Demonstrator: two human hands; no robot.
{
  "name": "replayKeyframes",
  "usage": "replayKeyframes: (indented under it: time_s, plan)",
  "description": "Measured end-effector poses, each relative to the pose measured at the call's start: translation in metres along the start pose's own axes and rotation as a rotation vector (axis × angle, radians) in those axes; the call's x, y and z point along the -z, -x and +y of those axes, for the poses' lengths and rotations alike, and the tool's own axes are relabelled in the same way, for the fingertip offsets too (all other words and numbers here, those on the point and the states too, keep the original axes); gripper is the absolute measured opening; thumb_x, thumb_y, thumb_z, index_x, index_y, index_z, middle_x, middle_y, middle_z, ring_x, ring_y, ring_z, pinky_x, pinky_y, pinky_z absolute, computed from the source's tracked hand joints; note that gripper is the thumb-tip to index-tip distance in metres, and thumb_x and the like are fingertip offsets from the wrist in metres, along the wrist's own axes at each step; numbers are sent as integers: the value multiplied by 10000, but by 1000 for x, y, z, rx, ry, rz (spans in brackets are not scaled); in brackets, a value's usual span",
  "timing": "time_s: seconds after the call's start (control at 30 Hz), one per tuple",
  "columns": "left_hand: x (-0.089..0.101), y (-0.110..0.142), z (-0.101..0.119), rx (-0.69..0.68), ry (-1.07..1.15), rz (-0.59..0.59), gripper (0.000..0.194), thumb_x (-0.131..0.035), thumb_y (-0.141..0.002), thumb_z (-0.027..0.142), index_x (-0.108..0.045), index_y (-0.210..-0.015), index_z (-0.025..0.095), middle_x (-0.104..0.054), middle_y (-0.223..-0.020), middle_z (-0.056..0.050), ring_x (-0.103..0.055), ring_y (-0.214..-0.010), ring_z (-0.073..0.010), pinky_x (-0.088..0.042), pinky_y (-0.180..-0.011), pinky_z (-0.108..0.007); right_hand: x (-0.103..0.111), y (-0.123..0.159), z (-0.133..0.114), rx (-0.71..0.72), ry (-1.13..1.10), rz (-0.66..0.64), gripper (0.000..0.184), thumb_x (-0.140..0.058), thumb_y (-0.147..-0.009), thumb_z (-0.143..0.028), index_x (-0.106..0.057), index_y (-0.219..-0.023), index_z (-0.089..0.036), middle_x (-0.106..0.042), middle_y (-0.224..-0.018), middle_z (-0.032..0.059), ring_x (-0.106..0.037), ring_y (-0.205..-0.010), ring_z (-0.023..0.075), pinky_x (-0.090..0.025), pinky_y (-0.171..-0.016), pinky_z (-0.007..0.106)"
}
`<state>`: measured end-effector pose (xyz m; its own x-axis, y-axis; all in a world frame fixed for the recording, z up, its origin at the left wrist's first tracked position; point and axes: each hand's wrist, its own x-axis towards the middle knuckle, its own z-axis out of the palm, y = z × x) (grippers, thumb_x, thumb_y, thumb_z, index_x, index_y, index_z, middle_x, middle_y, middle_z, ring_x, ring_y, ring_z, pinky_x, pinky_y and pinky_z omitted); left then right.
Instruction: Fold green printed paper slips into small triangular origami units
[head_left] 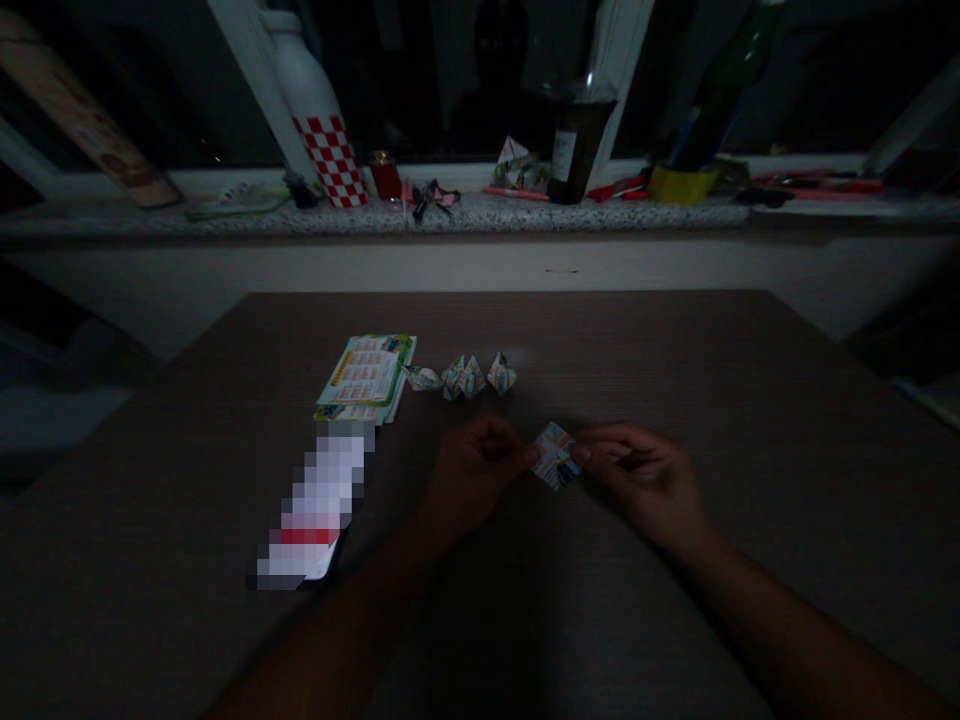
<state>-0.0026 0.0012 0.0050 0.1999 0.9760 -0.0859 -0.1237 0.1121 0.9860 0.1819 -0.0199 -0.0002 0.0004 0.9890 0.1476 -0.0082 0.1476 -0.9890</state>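
Between my hands is a small folded paper square (556,456), printed in colour and held corner-up above the table. My left hand (480,462) pinches its left corner between thumb and fingers. At the opposite corner, my right hand (637,470) grips it with thumb and forefinger. Just beyond my left hand, several folded paper shapes (502,374) stand in a row on the table. To their left lies a stack of printed paper sheets (364,372). Nearer to me, left of my left forearm, is a phone (319,510) with a lit, blurred screen.
The dark wooden table (637,340) meets a wall below a granite windowsill (450,220). On the sill stand a red-and-white checkered bottle (330,150), a small red jar (385,176), a dark labelled bottle (570,150) and a green bottle (720,90). The room is dim.
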Motion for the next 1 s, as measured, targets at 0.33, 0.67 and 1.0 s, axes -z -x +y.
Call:
replayKeyframes:
  time_s: [0.33, 0.67, 1.0]
  plan:
    - [2, -3, -7, 40, 53, 25, 245, -787, -617, 243, -568, -665, 146, -601, -605, 38, -558, -573, -91, -440, -586, -210, 2, -1, 2, -7, 44, -10, 272, -687, -772, -446, -690, -903, -208, -746, -780, 50, -688, -698, 188, -551, -640, 296]
    - [-2, -2, -5, 82, 75, -18, 246, -782, -610, 251, -572, -679, 142, -595, -619, 39, -543, -586, -86, -424, -593, -210, 4, -1, 10, 23, 102, -10, 192, -619, -842, -365, -705, -933, -219, -740, -841, 35, -673, -758, 167, -534, -688, 271]
    - [-3, -3, -6, 106, 178, -21, 245, -791, -578, 220, -581, -678, 144, -590, -616, 37, -538, -590, -88, -424, -597, -209, 2, 0, 7, 87, 115, -57, 168, -615, -845, -307, -686, -962, -210, -742, -894, 59, -695, -790, 177, -566, -708, 288]
